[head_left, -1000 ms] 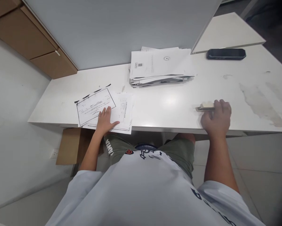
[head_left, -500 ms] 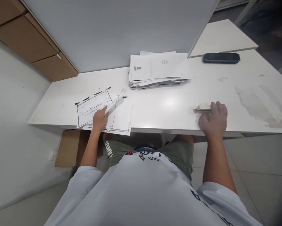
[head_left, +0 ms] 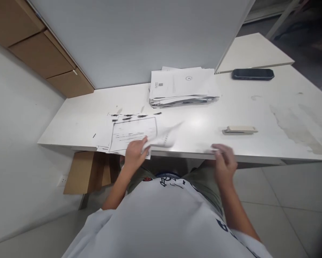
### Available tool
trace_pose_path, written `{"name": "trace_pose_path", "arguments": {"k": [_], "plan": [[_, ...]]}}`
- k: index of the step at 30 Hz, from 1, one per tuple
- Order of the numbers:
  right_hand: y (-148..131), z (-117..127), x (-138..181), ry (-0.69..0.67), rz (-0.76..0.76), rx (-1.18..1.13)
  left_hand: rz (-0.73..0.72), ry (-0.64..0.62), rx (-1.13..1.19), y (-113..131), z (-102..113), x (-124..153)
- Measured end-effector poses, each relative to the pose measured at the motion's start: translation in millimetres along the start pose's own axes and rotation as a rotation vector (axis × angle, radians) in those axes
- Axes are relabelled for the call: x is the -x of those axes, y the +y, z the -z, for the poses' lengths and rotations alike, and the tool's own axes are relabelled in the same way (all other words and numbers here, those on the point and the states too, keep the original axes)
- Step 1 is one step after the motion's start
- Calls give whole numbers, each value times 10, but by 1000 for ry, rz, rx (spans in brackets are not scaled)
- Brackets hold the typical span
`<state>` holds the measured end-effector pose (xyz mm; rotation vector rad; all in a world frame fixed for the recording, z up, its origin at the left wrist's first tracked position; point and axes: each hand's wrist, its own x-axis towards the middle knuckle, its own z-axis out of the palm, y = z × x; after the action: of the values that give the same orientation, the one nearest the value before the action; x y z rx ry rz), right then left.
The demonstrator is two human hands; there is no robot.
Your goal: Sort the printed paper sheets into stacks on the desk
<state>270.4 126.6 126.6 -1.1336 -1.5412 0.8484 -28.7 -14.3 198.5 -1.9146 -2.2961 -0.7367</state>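
Note:
My left hand (head_left: 135,154) is at the desk's front edge, fingers closed on a white sheet of paper (head_left: 164,136) that lifts off to the right, blurred by motion. Under and beside it lie a few printed sheets (head_left: 131,130) with black borders. My right hand (head_left: 223,157) hovers at the front edge, blurred, its fingers loosely curled, with nothing visible in it. A beige stapler (head_left: 240,129) lies on the white desk (head_left: 198,118) just beyond that hand, untouched.
A thick stack of papers (head_left: 182,86) sits at the back by the grey partition (head_left: 139,36). A black phone (head_left: 252,73) lies at the back right. Brown cardboard boxes (head_left: 42,50) stand at the left; stains mark the desk's right side.
My right hand let go of the stapler and pulled back toward the front edge. My left hand picked up a sheet from the left pile and swung it rightward.

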Motion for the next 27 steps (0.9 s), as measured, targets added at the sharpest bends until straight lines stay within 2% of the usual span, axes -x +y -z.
{"name": "trace_pose_path", "arguments": {"k": [2,4,7,11,15,19,27], "plan": [[-172,-207,339,-151,-242,-310,-111,-26,46,195,-149,49],[-265,-341,540,-263,-438,-531,-191,-63,83,357,-256,74],[-303,-357,558,-349,-585,-666,-244,-135,110,513,-345,72],[-322,-181,367,-423,-585,-658,-241,-174,121,589,-400,40],[-321,-69,283,-381,-534,-476,-232,-190,130,623,-440,36],[-256,-90,306,-321,-507,-431,-238,-206,133,654,-482,67],[-140,-180,331,-223,-640,-490,-237,-232,108,621,-636,38]]}}
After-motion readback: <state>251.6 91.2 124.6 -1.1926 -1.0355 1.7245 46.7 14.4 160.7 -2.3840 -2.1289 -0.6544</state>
